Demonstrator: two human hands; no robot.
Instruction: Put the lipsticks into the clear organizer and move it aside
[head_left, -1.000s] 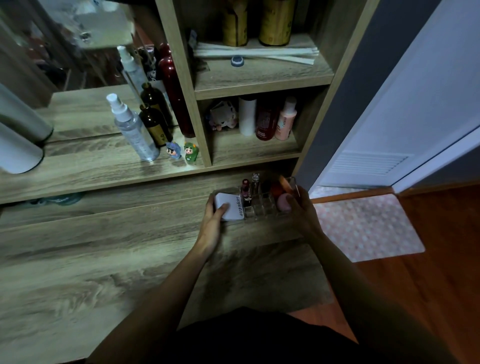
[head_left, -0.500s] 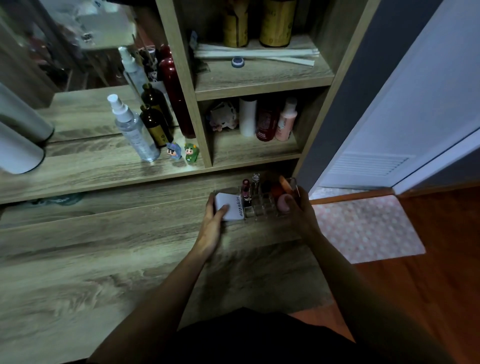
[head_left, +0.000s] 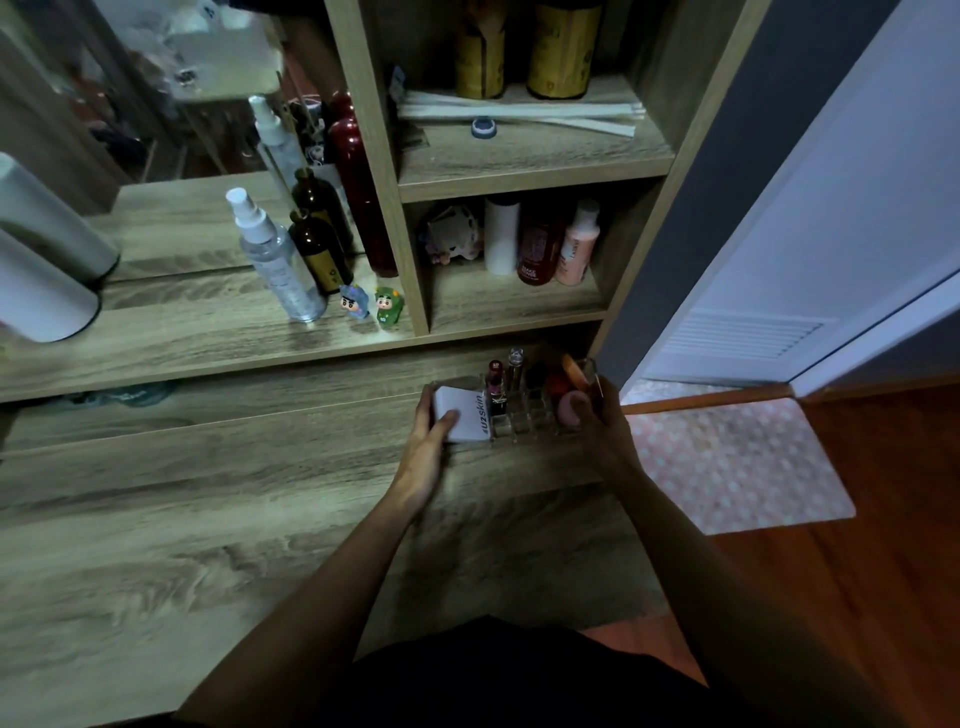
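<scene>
The clear organizer (head_left: 524, 418) stands on the wooden desk (head_left: 218, 493), at its far right, close under the shelf unit. Upright in its cells are a dark red lipstick (head_left: 495, 387) and a clear-capped tube (head_left: 515, 370). Red and pink round sponges (head_left: 567, 402) fill its right end. A white compact (head_left: 464, 414) marked "U2skin" sits at its left end. My left hand (head_left: 428, 441) grips the left end, thumb on the compact. My right hand (head_left: 602, 426) clasps the right end, with the fingers round the wall.
The shelf unit (head_left: 410, 270) above holds spray bottles (head_left: 272, 260), brown bottles, two small figurines (head_left: 370, 305) and lotion bottles (head_left: 540, 244). A white cylinder (head_left: 36, 291) lies at the left. A dotted mat (head_left: 737, 462) and a white door (head_left: 831, 208) are to the right.
The organizer has slid slightly farther back toward the shelf, both hands still on its ends.
</scene>
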